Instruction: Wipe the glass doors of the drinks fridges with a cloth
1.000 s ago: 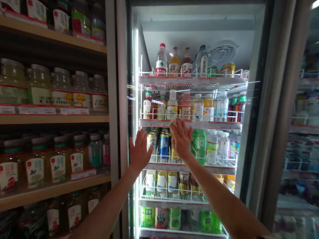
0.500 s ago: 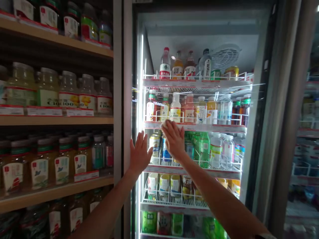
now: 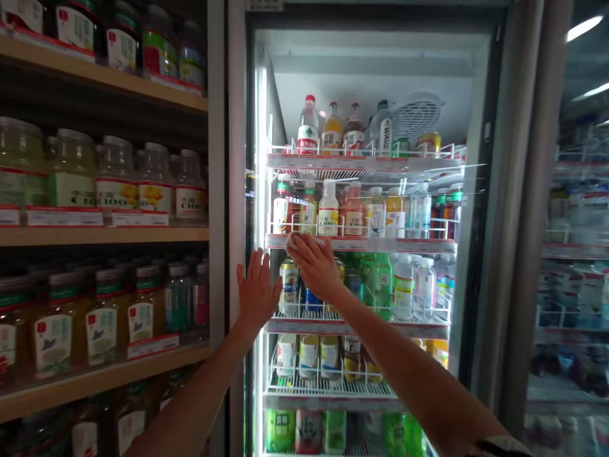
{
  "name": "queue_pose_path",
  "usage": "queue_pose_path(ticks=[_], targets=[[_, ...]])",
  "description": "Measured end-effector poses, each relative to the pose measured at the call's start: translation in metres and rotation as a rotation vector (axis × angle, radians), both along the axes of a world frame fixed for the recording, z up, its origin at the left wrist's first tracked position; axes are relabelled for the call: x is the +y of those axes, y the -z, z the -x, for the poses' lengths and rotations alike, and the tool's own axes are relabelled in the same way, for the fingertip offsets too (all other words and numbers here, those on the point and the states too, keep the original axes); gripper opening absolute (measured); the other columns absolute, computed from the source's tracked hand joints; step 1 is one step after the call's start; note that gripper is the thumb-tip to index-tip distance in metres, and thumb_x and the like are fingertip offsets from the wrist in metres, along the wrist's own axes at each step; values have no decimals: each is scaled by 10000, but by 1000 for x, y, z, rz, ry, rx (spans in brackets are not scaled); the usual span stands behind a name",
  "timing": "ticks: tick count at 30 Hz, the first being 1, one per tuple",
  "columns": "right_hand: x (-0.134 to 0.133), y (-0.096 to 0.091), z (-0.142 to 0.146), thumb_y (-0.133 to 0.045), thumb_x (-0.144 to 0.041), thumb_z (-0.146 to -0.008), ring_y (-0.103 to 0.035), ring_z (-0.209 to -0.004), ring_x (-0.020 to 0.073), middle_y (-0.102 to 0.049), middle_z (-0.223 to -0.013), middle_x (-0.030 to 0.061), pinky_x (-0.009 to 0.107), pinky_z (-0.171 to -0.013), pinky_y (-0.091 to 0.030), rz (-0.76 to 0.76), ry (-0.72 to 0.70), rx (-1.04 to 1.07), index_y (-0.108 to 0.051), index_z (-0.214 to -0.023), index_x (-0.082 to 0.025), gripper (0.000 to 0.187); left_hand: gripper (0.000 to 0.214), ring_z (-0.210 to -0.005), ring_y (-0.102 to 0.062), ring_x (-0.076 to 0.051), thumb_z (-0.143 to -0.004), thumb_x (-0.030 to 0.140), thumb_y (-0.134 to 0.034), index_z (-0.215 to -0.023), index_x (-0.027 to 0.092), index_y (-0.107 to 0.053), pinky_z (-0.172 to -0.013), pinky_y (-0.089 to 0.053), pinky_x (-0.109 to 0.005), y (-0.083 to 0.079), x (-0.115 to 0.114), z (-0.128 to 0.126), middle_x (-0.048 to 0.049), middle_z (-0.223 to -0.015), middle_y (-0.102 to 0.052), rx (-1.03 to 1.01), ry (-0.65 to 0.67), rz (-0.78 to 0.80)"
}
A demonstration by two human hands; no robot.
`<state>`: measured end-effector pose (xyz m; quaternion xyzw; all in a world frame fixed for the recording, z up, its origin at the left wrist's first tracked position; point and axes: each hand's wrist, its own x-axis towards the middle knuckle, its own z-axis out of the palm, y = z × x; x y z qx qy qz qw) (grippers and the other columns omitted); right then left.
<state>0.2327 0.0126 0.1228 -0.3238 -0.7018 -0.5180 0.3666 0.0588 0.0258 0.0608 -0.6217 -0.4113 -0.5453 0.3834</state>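
Note:
My left hand (image 3: 258, 291) is open, its fingers spread and laid on the glass door (image 3: 380, 79) of a lit drinks fridge, close to the door's left edge. To its right, my right hand (image 3: 316, 265) lies flat on the same glass, fingers together and angled up to the left. A pale cloth (image 3: 292, 242), mostly hidden, shows under its fingertips. Behind the glass at this height are a shelf edge with a price strip (image 3: 342, 242), drink cans (image 3: 288, 285) and green bottles (image 3: 379, 282).
To the left, wooden shelves (image 3: 104, 236) carry rows of juice bottles (image 3: 155, 181). A metal door frame (image 3: 511, 209) borders the glass on the right, and beyond it another fridge (image 3: 575, 254) holds more drinks. Wire racks (image 3: 328, 381) inside bear cans and bottles.
My right hand has slid left across the glass with the cloth, closer to my left hand. My left hand stays against the door. The view has turned slightly to the right.

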Motion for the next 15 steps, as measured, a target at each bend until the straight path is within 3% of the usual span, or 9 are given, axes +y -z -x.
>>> queue_pose_path(ticks=[2,7,9,12,15], targets=[[-2,-1,-17,-444,-205,-858,-231,-1391,188,-369,-1475,-8,480,-1150,-47,-32,29,29,-422,-1349,-295,500,577,-1375,-272,-271,-906,324,-401,-1431,143,-240,-1125,-123,-530,-2,-1,1,-182,-1456,-335,1,7,4],[-2,-24,-102,-406,-199,-855,-275,-1370,266,-344,-1479,85,560,-1092,-146,-210,105,561,-456,-1338,-240,488,555,-1375,-270,-273,-905,322,-391,-1418,150,-270,-1130,-91,-541,-15,-3,-3,-166,-1473,-309,25,30,16],[-4,-23,-119,-394,-190,-848,-278,-1367,286,-322,-1488,95,570,-1078,-169,-242,118,677,-452,-1345,-232,502,555,-1381,-255,-270,-902,327,-393,-1413,143,-279,-1134,-81,-535,-24,-3,-12,-164,-1475,-303,42,41,11],[-10,-7,-122,-399,-187,-852,-274,-1373,257,-338,-1483,78,522,-1093,-192,-193,111,499,-464,-1335,-243,490,542,-1389,-237,-250,-899,323,-397,-1401,142,-301,-1142,-89,-515,-39,-6,-36,-150,-1476,-309,76,99,11],[-16,8,-134,-405,-201,-871,-302,-1365,217,-404,-1446,67,483,-1111,-180,-164,130,291,-498,-1301,-261,444,489,-1372,-278,-267,-900,330,-399,-1347,133,-390,-1125,-158,-540,-49,-23,-68,-148,-1460,-343,58,200,47]])
